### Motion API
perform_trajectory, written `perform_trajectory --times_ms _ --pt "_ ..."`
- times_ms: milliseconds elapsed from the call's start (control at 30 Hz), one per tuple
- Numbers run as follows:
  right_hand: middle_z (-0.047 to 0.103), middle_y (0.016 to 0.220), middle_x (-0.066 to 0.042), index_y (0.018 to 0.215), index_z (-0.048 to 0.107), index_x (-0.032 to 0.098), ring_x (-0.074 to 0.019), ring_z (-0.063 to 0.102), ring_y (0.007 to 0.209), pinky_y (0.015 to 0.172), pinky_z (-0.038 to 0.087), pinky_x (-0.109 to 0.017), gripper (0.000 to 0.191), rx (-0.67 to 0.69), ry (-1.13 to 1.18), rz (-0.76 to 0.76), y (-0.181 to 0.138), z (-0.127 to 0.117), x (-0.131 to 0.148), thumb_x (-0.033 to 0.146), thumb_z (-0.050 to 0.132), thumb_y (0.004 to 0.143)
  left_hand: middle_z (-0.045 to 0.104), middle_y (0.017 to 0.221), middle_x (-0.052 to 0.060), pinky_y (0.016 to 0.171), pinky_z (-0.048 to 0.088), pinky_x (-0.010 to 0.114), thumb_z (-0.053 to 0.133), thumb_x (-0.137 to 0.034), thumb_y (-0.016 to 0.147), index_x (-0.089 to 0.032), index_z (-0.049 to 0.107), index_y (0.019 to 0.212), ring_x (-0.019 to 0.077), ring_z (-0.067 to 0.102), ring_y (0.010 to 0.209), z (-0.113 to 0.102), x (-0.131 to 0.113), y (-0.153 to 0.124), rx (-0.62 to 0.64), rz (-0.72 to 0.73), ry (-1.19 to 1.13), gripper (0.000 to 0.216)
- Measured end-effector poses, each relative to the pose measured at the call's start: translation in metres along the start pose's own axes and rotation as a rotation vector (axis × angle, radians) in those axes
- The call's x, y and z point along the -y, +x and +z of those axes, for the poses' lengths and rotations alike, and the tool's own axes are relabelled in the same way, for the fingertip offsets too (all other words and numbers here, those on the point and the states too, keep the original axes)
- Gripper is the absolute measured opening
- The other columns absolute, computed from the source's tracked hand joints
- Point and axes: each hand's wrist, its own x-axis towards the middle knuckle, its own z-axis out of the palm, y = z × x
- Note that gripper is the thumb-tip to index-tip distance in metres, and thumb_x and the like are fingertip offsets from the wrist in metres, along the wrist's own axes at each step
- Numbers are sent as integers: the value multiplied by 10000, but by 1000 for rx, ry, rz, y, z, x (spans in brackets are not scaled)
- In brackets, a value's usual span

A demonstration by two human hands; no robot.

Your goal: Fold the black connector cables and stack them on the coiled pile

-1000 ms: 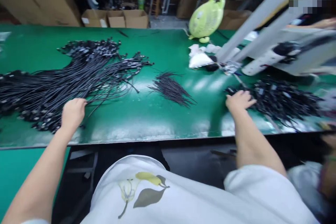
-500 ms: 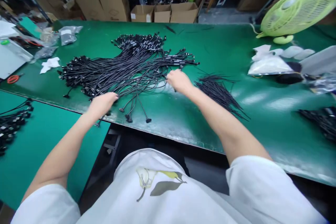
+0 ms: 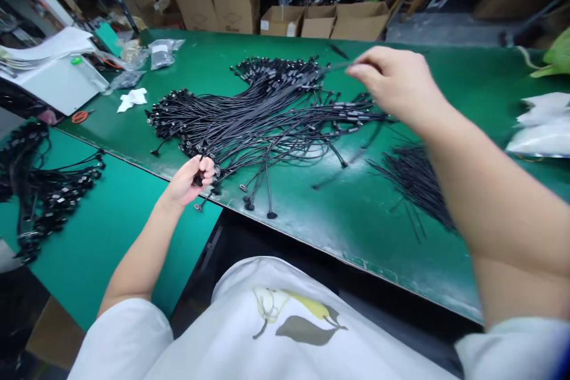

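Black cables with small connectors lie in a large pile (image 3: 231, 110) on the green table. At the pile's near left end, my left hand (image 3: 189, 181) is closed around the connector ends of some cables. My right hand (image 3: 396, 83) is raised over the pile's far right side, thumb and fingers pinched on the blurred dark ends of cables. These cables stretch from my left hand across the top of the pile. Several loose cables (image 3: 267, 184) hang toward the table's near edge.
A bundle of thin black strips (image 3: 414, 184) lies under my right forearm. More cables (image 3: 57, 196) rest on the lower green surface at left. Orange-handled scissors (image 3: 81, 116), a white box (image 3: 66, 80) and plastic bags (image 3: 162, 53) are at far left. Cardboard boxes (image 3: 236, 3) stand behind.
My right hand has risen from the table and moved up and away, drawing cables out straight. My left hand has turned and closed on connector ends. The view has swung left.
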Motion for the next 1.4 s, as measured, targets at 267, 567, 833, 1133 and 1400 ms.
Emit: perform_trajectory --times_ms 267,567,833,1133,1400 --pt "637 693 -61 732 571 225 -180 543 538 493 297 -295 366 558 -117 -328 -123 50 19 415 365 967 681 1028 76 727 539 217 645 -377 853 -169 685 919 143 663 884 21 10 -9 -160 204 224 222" --pt "687 819 -29 844 642 226 -183 604 726 607 351 -261 253 571 108 -182 -107 26 21 438 519 906 394 496 -55 456 404 184 603 -400 875 -141 711 872 67 362 434 87 54 -22 350 -164 344 281" --pt "705 910 -99 1016 643 182 -203 632 769 624 396 -286 294 400 29 -176 -179 48 -11 279 373 951 341 511 -79 443 389 127 456 -388 965 -220 643 1115 55 308 403 80 7 -15 -92 162 -113 293" --pt "623 709 -34 770 605 189 -126 516 597 550 279 -252 303 445 281 -337 -184 20 60 348 434 963 687 833 57 845 462 294 538 -419 910 -176 683 963 179 629 843 130 84 -25 390 68 698 287" --pt "488 646 21 748 517 178 -96 428 550 532 357 -224 351 158 1045 376 -182 73 60 479 454 918 537 670 -1 755 446 298 605 -496 857 -139 609 825 130 534 669 146 101 -28 294 -134 183 359"
